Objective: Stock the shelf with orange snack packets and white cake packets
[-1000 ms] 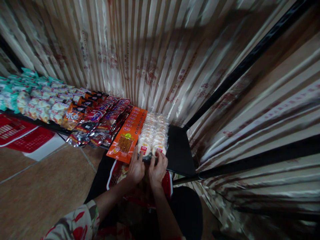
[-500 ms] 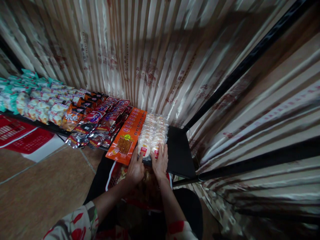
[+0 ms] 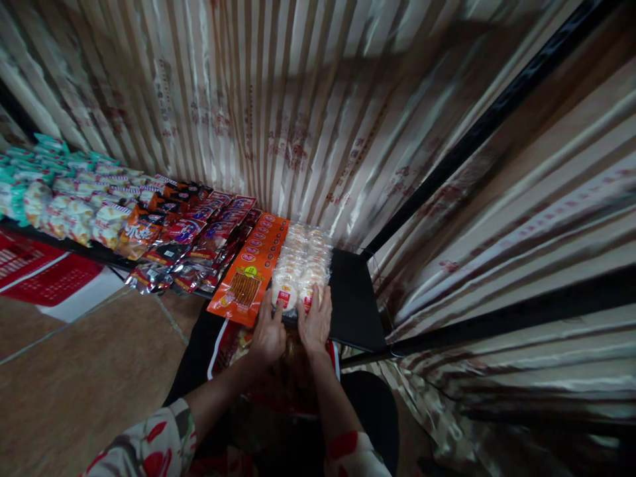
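Two rows of clear-wrapped round white cakes or crackers (image 3: pixel 301 262) with red labels lie on the black shelf (image 3: pixel 355 298). At the front of the left row rests my left hand (image 3: pixel 269 336), its fingers stretched out against the nearest packet. My right hand (image 3: pixel 315 323) lies with fingers spread on the front packet of the right row. Neither hand grips a packet. Left of the rows is a flat orange snack bag (image 3: pixel 252 268) picturing brown sticks, close beside my left fingers.
Dark red snack packets (image 3: pixel 218 232), orange and black bags (image 3: pixel 140 228), white bags (image 3: pixel 74 212) and green bags (image 3: pixel 14 175) line the shelf leftward. A red basket (image 3: pixel 218 351) of packets sits below my hands. Striped curtain (image 3: pixel 298 99) and black poles (image 3: pixel 497 126) stand behind and right.
The whole view has shifted slightly, so the shelf and goods sit a little further left. Both hands stay at the front packets, with hardly any movement relative to them.
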A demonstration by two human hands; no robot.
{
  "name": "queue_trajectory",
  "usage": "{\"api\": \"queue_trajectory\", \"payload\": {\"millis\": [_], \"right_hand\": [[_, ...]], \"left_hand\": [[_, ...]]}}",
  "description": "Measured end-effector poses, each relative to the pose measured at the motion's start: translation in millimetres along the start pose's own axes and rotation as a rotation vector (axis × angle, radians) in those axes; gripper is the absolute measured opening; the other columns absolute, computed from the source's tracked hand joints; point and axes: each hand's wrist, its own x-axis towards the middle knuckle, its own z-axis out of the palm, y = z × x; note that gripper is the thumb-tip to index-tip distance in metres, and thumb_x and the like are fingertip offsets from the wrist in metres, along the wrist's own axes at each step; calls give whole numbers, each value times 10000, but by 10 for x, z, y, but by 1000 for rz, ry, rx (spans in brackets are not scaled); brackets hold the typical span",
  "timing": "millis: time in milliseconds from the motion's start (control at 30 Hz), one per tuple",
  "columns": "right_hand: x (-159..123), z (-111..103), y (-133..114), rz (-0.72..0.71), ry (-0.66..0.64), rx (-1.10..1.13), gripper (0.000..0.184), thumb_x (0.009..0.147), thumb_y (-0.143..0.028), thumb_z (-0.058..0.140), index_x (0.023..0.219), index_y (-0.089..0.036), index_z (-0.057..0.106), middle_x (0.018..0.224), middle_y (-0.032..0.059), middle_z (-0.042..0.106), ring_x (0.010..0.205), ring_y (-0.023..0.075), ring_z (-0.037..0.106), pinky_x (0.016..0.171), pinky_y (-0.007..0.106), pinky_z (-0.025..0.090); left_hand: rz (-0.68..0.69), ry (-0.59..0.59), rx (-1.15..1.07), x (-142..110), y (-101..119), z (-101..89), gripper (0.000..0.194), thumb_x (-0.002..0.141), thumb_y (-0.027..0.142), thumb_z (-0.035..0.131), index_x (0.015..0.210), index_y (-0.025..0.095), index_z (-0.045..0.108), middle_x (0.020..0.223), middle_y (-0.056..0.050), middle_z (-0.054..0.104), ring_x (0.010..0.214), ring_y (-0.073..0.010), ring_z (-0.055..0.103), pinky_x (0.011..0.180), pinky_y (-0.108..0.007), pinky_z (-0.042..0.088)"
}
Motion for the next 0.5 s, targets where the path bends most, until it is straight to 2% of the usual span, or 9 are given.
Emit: {"api": "queue_trajectory", "payload": {"millis": [233, 500], "right_hand": [[-3, 5, 11, -10, 35, 22, 584, 879, -500, 318, 1357, -167, 351, 1479, 150, 123, 1317, 304, 167, 989, 489, 307], [-4, 46, 35, -43, 36, 36, 623, 861, -526, 355, 1365, -161, 333, 1455, 180, 204, 1313, 304, 201, 986, 520, 306]], "left_hand": [[19, 1, -8, 15, 22, -28, 631, 715, 35, 407, 1338, 108, 343, 1433, -163, 242, 1347, -304, 183, 1075, -528, 276], [31, -29, 7, 18, -7, -12, 625, 696, 39, 426, 1314, 123, 391, 1426, -154, 279, 1346, -315, 188, 1062, -554, 287]]}}
